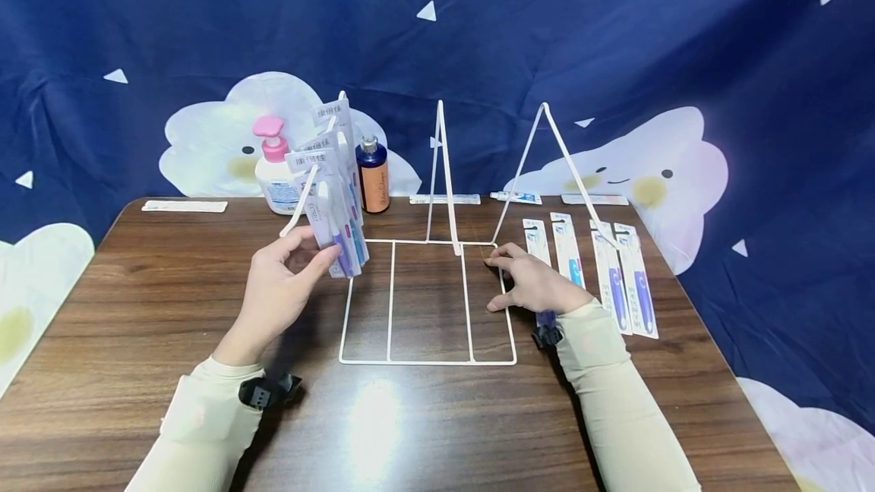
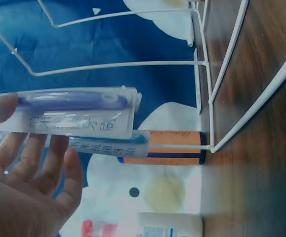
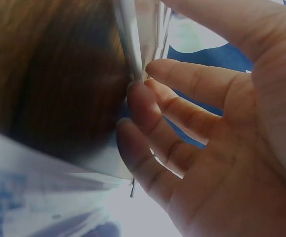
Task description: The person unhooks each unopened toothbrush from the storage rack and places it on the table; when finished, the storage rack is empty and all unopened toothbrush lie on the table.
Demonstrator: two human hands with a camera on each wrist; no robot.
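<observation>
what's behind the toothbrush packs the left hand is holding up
Behind the toothbrush packs held by the left hand: a pump bottle and dark bottle. The packs cover part of the pump bottle.

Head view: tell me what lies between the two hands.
Between the left hand and right hand lies the white wire rack base over bare table, seen in the head view.
</observation>
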